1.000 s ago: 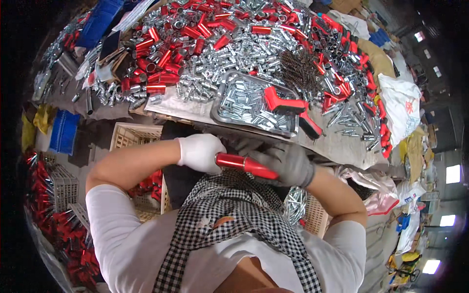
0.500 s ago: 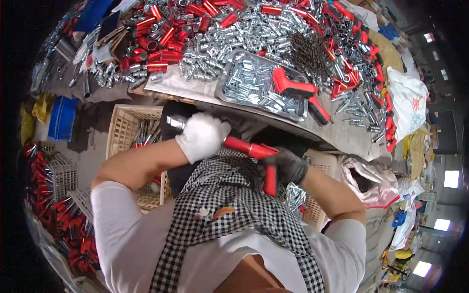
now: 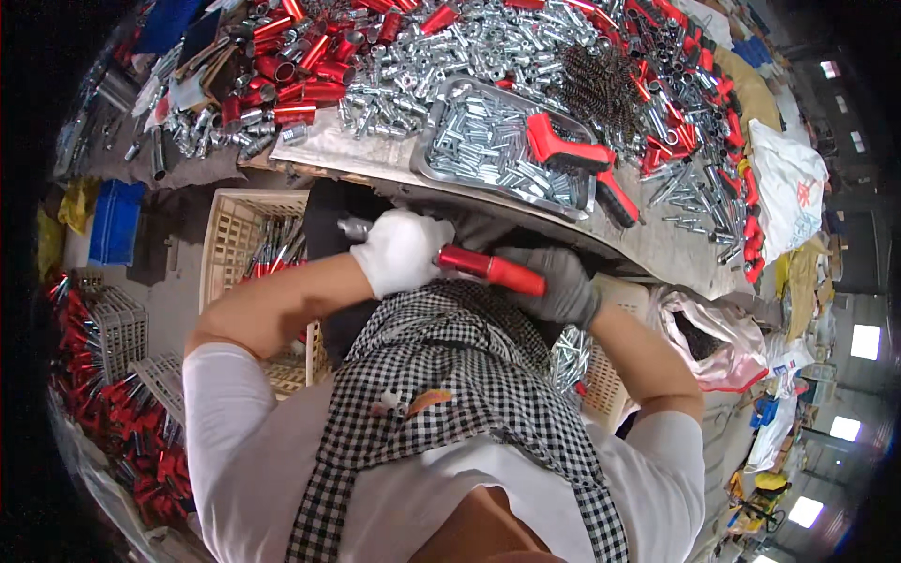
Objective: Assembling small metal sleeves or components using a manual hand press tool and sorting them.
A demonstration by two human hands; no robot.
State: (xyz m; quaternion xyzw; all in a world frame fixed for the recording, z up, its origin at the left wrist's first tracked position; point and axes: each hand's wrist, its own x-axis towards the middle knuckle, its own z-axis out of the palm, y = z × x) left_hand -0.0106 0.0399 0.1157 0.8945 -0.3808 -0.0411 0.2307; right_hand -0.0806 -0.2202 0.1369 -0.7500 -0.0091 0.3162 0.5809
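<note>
My left hand (image 3: 404, 249), in a white glove, is closed around the shaft of a red-handled tool (image 3: 465, 261) held level above my lap. A silver metal end pokes out on the left of that hand. Between my hands shows a shiny dark red sleeve, followed by a brighter red grip (image 3: 515, 276). My right hand (image 3: 563, 289), in a grey glove, curls at the grip from behind and below; its fingers are partly hidden. Beyond them on the bench, a metal tray (image 3: 502, 195) holds small silver pins, with two red-and-black handles (image 3: 568, 150) across its right side.
Silver fittings (image 3: 488, 47), red tubes (image 3: 324, 89) and dark springs (image 3: 601, 89) cover the bench. Cream baskets (image 3: 221, 244) with tools stand below, left and right of me. A grey crate (image 3: 122, 328) and a blue bin (image 3: 117, 222) are further left; an open sack (image 3: 713, 347) lies right.
The red grip, which hung downward at the tool's right end, now lies nearly in line with the shaft. My right hand has moved slightly up; my left hand shifted slightly right.
</note>
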